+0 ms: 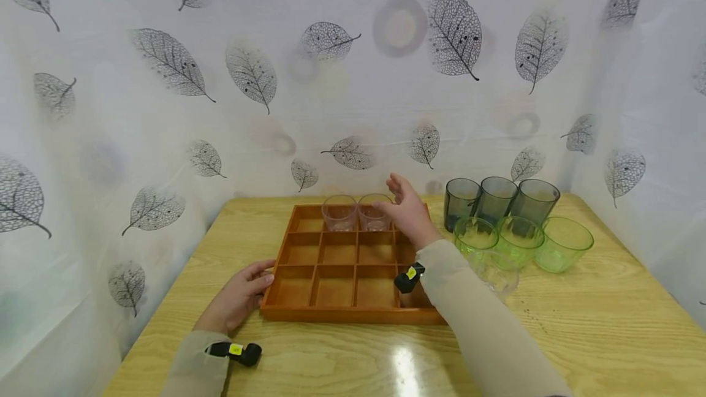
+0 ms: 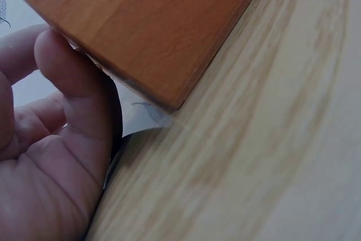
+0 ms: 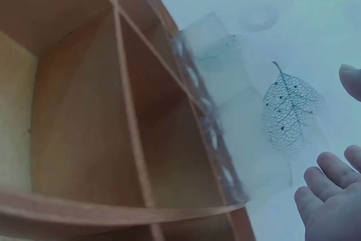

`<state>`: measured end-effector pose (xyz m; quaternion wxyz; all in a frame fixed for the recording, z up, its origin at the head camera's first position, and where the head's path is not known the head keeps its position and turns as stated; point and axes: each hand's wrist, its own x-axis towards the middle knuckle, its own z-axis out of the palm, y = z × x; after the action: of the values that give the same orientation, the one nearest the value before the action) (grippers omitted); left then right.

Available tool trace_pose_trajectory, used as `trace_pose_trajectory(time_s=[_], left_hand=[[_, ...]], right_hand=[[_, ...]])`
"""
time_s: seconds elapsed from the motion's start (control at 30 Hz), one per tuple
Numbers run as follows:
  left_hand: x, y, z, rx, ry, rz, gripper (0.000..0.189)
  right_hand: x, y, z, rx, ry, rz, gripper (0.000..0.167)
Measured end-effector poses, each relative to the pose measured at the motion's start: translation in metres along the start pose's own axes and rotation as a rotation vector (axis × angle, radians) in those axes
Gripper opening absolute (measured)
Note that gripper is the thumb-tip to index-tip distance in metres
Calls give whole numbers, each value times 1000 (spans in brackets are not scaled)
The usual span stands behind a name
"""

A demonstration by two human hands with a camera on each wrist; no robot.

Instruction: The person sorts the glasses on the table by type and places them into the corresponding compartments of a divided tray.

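A brown wooden tray (image 1: 353,315) divided into compartments lies on the table. Two clear glasses, a left one (image 1: 339,213) and a right one (image 1: 371,216), stand side by side in its back row. My right hand (image 1: 410,212) is over the tray's back right part. Its thumb overlaps the right glass in the head view; the right wrist view shows the fingers apart and raised beside the glasses, gripping nothing. At the tray's left side, my left hand (image 1: 241,294) touches the outer wall with thumb and fingertips, its fingers loosely bent.
Three dark grey glasses, one of them rightmost (image 1: 534,200), stand behind three green glasses, including a rightmost one (image 1: 562,247), right of the tray. Another clear glass (image 1: 499,274) stands in front of them, close to my right forearm. A leaf-patterned curtain (image 1: 353,97) hangs behind the table (image 1: 331,360).
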<state>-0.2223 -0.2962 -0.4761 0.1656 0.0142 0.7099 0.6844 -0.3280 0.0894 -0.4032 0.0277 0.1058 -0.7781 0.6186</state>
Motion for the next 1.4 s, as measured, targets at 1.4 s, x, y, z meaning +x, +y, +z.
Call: trace_pose_trajectory(time_s=[1.4], left_hand=[[-3, 2, 2, 14, -9, -2, 60]], right_hand=[[-55, -54, -47, 32, -76, -96, 90]])
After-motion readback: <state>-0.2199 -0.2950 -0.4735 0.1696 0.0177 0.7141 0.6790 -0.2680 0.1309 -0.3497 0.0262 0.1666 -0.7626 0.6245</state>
